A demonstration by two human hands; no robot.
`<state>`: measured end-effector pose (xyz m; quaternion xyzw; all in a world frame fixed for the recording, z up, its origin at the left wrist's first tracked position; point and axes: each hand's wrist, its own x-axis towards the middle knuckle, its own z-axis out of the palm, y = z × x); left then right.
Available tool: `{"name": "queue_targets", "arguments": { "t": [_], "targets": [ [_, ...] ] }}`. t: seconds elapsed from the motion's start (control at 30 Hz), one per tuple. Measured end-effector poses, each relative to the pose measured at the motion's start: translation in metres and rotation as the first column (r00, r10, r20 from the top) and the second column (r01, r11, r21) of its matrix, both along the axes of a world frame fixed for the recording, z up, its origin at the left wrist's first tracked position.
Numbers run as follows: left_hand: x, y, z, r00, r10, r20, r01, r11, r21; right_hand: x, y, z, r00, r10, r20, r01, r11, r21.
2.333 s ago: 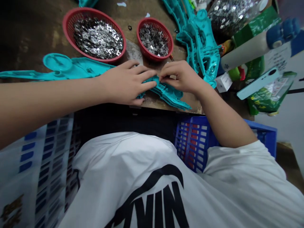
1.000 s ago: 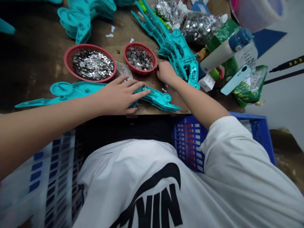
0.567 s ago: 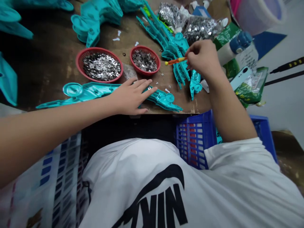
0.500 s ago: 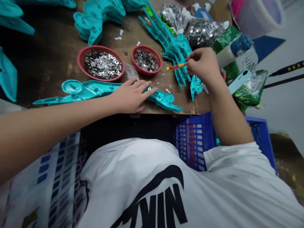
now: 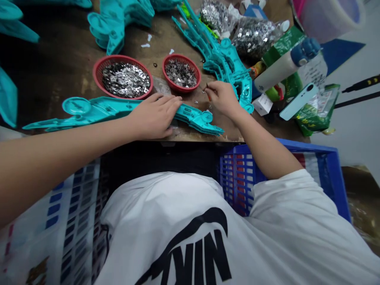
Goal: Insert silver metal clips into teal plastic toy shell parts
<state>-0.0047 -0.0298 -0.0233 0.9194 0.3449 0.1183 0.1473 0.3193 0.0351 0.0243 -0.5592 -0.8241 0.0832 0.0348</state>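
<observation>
My left hand point(image 5: 156, 115) lies flat across a long turquoise plastic part point(image 5: 102, 109) near the table's front edge, fingers stretched out. My right hand point(image 5: 223, 98) pinches a slim orange stick point(image 5: 209, 95), mostly hidden by the fingers; a thin dark tip shows above them. It hovers just right of a small red basket point(image 5: 199, 79) holding small metal clips point(image 5: 181, 73). To the left is a larger red basket point(image 5: 95, 75) filled with shiny metal clips point(image 5: 126, 80). A stack of turquoise parts point(image 5: 224, 59) lies beyond my right hand.
More turquoise parts point(image 5: 118, 19) lie at the back left. On the right are bags of metal pieces point(image 5: 255, 37), a white bottle point(image 5: 276, 73), a small white box point(image 5: 263, 104) and a phone point(image 5: 299, 101). A blue crate point(image 5: 237, 178) stands below the table edge.
My right hand has come left and down with the orange stick, from over the turquoise stack to beside the small basket. My left hand and the long part have shifted slightly left.
</observation>
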Motion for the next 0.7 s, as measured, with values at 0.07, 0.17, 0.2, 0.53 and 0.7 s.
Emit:
{"name": "queue_targets", "arguments": {
  "t": [0.07, 0.17, 0.2, 0.53, 0.7],
  "targets": [
    [0.0, 0.001, -0.001, 1.0, 0.005, -0.002, -0.005, 1.0, -0.008, -0.012, -0.014, 0.014, 0.996, 0.088, -0.025, -0.089, 0.995, -0.037],
    [0.001, 0.002, -0.005, 1.0, 0.014, 0.009, -0.014, 1.0, -0.013, -0.031, -0.041, 0.028, 0.978, 0.208, -0.017, -0.208, 0.97, -0.124],
    [0.001, 0.002, -0.006, 1.0, 0.015, 0.013, -0.014, 1.0, -0.011, -0.036, -0.049, 0.029, 0.974, 0.225, -0.003, -0.224, 0.965, -0.137],
    [-0.003, 0.004, -0.005, 1.0, 0.028, -0.005, -0.028, 0.999, -0.038, -0.054, -0.06, 0.025, 0.977, 0.198, 0.084, -0.185, 0.973, -0.139],
    [-0.003, 0.004, 0.0, 0.999, -0.023, -0.028, 0.021, 0.998, -0.061, -0.053, -0.065, 0.015, 0.984, 0.163, 0.071, -0.157, 0.984, -0.09]
  ]
}}
